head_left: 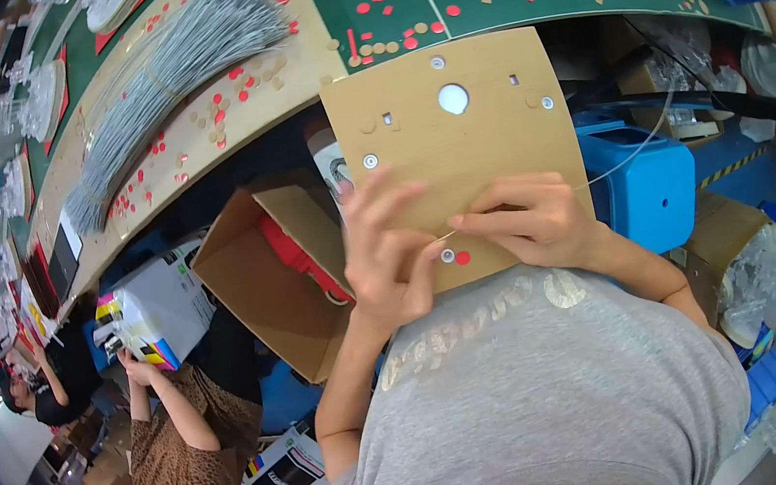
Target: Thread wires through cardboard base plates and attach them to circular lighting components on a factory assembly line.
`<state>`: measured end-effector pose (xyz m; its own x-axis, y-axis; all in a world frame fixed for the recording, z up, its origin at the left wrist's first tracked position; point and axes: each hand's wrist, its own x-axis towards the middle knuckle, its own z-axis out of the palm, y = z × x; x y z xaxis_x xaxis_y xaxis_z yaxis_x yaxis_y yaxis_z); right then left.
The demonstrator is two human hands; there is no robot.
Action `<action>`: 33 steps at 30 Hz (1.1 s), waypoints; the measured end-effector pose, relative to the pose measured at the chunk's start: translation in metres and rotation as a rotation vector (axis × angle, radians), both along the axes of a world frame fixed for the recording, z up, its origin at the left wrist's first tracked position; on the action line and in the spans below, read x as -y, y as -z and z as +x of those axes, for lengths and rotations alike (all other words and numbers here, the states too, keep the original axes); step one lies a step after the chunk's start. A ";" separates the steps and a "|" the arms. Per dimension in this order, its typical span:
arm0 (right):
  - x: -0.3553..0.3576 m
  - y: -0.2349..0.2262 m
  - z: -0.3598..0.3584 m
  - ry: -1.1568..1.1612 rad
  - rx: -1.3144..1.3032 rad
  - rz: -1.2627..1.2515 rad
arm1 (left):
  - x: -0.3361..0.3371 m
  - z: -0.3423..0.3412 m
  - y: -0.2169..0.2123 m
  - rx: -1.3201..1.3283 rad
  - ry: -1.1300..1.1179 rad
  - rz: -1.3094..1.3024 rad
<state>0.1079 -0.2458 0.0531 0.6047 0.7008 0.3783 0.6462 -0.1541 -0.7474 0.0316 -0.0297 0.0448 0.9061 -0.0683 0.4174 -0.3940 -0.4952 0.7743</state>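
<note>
A flat brown cardboard panel (495,153) rests between my body and the table edge. It has a round hole near the top, two small square slots and several metal-ringed holes. A thin pale wire (629,159) trails off to the right past the panel. My right hand (538,216) pinches the wire over the panel's lower part. Beside it, my left hand (384,248) closes thumb and forefinger on the wire's end, its other fingers lifted and blurred. Just below the fingertips are a metal-ringed hole (447,256) and a red dot (464,259).
A thick bundle of grey wires (177,83) lies on the table at left, among red and brown cut-outs. Left of me stands an open cardboard box (259,280); at right, a blue plastic bin (647,181). A co-worker (177,436) sits at left, holding a white printed box (155,310).
</note>
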 end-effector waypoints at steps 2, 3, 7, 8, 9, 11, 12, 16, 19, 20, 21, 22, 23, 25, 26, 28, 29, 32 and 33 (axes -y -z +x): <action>-0.002 0.000 -0.003 0.014 -0.044 0.027 | -0.006 -0.012 0.018 -0.128 -0.199 -0.187; -0.004 0.001 -0.004 0.004 -0.055 0.041 | -0.003 -0.014 0.019 -0.131 -0.207 -0.190; -0.007 -0.001 0.001 -0.044 -0.059 0.018 | 0.004 -0.027 0.027 -0.668 -0.108 -0.799; -0.005 -0.003 0.005 -0.045 -0.064 0.007 | 0.006 -0.027 0.028 -0.594 -0.086 -0.780; -0.002 -0.007 0.006 -0.090 -0.020 -0.016 | 0.009 -0.027 0.026 -0.524 -0.068 -0.760; 0.002 -0.012 0.003 -0.137 0.015 -0.047 | 0.015 -0.026 0.020 -0.553 -0.094 -0.820; 0.002 -0.013 0.004 -0.145 0.134 -0.117 | 0.016 -0.024 0.020 -0.569 -0.113 -0.865; 0.003 -0.021 0.008 -0.190 0.357 -0.303 | 0.017 -0.023 0.026 -0.553 -0.116 -0.847; 0.006 -0.024 0.010 -0.204 0.335 -0.332 | 0.016 -0.025 0.030 -0.554 -0.124 -0.835; 0.007 -0.025 0.010 -0.205 0.338 -0.334 | 0.012 -0.026 0.034 -0.564 -0.075 -0.728; 0.008 -0.026 0.009 -0.207 0.334 -0.336 | 0.009 -0.025 0.035 -0.572 -0.028 -0.620; 0.009 -0.026 0.009 -0.209 0.330 -0.337 | 0.010 -0.023 0.033 -0.569 -0.029 -0.621; 0.010 -0.026 0.010 -0.210 0.332 -0.337 | 0.012 -0.020 0.029 -0.567 -0.044 -0.664; 0.011 -0.025 0.011 -0.211 0.304 -0.330 | 0.014 -0.018 0.027 -0.564 -0.059 -0.708; 0.010 -0.026 0.012 -0.211 0.306 -0.330 | 0.015 -0.018 0.028 -0.538 -0.067 -0.704; 0.009 -0.027 0.014 -0.287 0.251 -0.334 | 0.016 -0.017 0.029 -0.509 -0.074 -0.702; 0.007 -0.025 0.014 -0.288 0.253 -0.335 | 0.016 -0.017 0.028 -0.519 -0.073 -0.734; 0.006 -0.018 0.012 -0.256 0.263 -0.273 | 0.018 -0.016 0.028 -0.516 -0.069 -0.728; 0.007 -0.017 0.010 -0.242 0.277 -0.278 | 0.017 -0.016 0.029 -0.508 -0.071 -0.689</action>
<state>0.1181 -0.2530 0.0701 0.3140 0.9070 0.2806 0.8580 -0.1446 -0.4928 0.0153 -0.0467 0.0163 0.9869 0.1155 -0.1123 0.0957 0.1403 0.9855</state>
